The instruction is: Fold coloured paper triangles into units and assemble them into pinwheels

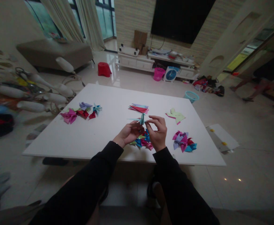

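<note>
Between my two hands, above the front half of the white table (109, 103), is a light blue folded-paper crane (142, 119). My left hand (130, 132) grips it from below and the left. My right hand (157, 130) pinches at its right side with thumb and forefinger, the other fingers curled. Under the hands lies a pile of folded paper pieces (146, 144) in blue, red, pink and green, partly hidden by them. Just beyond the crane rests a stack of flat, pointed folded papers (139, 108), red on top.
On the table's left is a group of coloured paper cranes (82, 113). To the right lie pale green folded papers (176, 116) and another colourful paper pile (183, 142). A blue basket (191, 96) stands past the far right corner; a person's legs (251, 90) show at far right.
</note>
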`<state>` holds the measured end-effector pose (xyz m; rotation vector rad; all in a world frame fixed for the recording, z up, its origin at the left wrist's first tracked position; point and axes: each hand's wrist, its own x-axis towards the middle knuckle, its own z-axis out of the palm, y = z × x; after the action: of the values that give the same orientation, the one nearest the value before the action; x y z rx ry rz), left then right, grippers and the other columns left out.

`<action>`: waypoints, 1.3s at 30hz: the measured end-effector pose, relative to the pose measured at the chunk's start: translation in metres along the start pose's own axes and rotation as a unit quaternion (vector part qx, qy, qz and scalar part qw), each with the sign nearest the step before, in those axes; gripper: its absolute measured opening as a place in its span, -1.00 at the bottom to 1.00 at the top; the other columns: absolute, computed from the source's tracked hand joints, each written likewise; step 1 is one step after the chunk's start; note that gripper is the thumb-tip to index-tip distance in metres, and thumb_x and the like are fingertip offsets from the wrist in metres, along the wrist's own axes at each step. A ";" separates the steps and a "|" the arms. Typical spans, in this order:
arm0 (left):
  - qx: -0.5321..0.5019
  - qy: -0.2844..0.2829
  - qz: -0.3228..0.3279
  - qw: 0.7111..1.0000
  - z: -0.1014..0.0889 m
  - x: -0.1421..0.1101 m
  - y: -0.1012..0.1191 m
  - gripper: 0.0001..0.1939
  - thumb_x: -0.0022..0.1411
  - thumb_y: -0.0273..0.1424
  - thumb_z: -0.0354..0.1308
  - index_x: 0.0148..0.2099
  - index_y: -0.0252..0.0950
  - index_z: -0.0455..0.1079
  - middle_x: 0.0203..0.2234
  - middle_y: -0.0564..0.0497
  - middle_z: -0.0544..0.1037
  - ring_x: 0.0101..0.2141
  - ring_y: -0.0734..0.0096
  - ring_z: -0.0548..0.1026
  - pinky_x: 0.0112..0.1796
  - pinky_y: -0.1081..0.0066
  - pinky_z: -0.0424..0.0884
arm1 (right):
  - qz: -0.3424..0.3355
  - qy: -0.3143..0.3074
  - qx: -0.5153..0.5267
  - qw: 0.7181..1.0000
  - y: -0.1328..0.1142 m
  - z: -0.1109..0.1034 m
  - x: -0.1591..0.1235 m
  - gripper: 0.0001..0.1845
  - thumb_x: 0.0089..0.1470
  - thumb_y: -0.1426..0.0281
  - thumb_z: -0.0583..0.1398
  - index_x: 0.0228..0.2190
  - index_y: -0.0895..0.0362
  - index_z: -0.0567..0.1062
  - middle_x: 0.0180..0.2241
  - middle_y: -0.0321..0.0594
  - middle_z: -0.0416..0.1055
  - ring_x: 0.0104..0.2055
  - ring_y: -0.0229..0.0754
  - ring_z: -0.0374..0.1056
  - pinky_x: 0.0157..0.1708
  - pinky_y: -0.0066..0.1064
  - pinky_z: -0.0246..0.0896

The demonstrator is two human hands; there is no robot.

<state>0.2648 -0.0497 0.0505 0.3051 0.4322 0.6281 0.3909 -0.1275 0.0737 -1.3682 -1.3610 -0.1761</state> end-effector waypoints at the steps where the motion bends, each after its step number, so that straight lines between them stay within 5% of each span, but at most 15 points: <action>1: 0.001 -0.002 -0.001 1.000 0.000 0.000 0.000 -0.90 0.16 -0.64 0.20 -0.35 -0.40 0.50 -0.53 0.01 0.47 -0.50 0.48 0.43 -0.30 0.41 0.45 | -0.003 0.001 0.003 1.000 0.000 0.000 0.000 -0.91 0.12 0.47 0.30 -0.32 0.03 0.58 -0.17 -0.17 0.55 -0.05 -0.05 0.42 -0.03 -0.12 0.36; 23: 0.030 -0.006 -0.014 0.999 -0.003 0.001 -0.002 -0.93 0.14 -0.60 0.24 -0.36 -0.37 0.47 -0.53 -0.01 0.47 -0.48 0.42 0.45 -0.34 0.39 0.44 | 0.016 -0.005 -0.033 0.999 0.003 0.000 0.001 -0.77 0.03 0.61 0.21 -0.39 0.04 0.57 -0.35 -0.24 0.56 -0.19 -0.06 0.39 -0.13 -0.17 0.30; 39: 0.033 -0.032 -0.015 0.999 0.000 -0.003 -0.003 -0.83 0.09 -0.61 0.28 -0.22 -0.36 0.50 -0.53 0.06 0.47 -0.53 0.49 0.41 -0.36 0.42 0.42 | -0.005 0.012 -0.080 0.997 0.007 -0.001 0.000 -0.72 0.02 0.63 0.22 -0.44 0.01 0.61 -0.19 -0.20 0.54 -0.07 -0.02 0.35 -0.09 -0.10 0.29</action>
<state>0.2640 -0.0536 0.0503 0.3803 0.3955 0.5742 0.3966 -0.1258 0.0701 -1.4883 -1.3573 -0.3131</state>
